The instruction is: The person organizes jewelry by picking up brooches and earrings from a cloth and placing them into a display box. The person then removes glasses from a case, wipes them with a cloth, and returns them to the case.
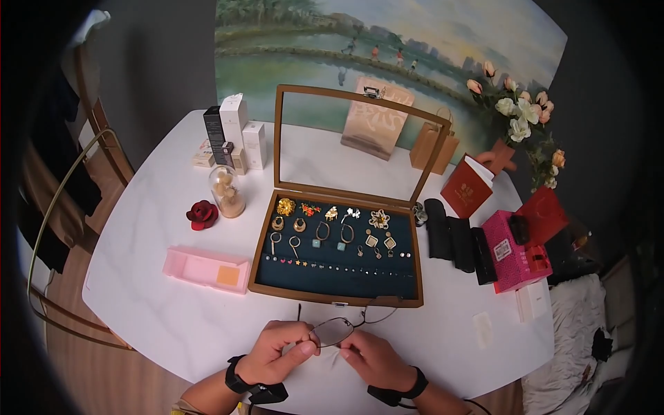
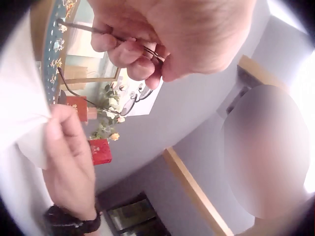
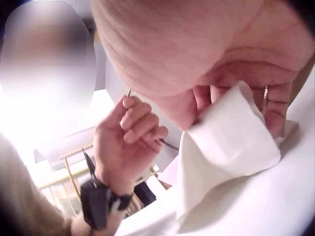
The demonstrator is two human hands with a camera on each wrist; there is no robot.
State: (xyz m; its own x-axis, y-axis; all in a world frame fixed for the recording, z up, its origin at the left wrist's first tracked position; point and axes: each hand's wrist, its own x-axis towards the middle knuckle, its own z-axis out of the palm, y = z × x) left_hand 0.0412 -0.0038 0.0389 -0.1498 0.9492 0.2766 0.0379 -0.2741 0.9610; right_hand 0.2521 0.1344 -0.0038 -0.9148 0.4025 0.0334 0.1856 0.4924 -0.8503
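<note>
A pair of thin-rimmed eyeglasses [image 1: 335, 333] is pinched between the thumb and fingers of my left hand [image 1: 280, 351], at the table's front. Its dark temple arms stick out past the fingers in the left wrist view. Close by on the right, my right hand [image 1: 379, 361] grips a white cloth [image 3: 231, 140], which drapes down from the fingers in the right wrist view. Just beyond both hands stands a wooden jewelry case [image 1: 335, 302] with its glass lid raised. Rows of earrings [image 1: 346, 235] and brooches sit on its dark blue lining.
A pink tray [image 1: 200, 280] and a red rose [image 1: 202, 214] lie left of the case, near a glass dome [image 1: 228, 194] and cosmetic boxes [image 1: 234, 114]. On the right are black rolled pouches [image 1: 437, 228], a pink box [image 1: 508, 252], a red booklet [image 1: 465, 188] and flowers [image 1: 519, 111].
</note>
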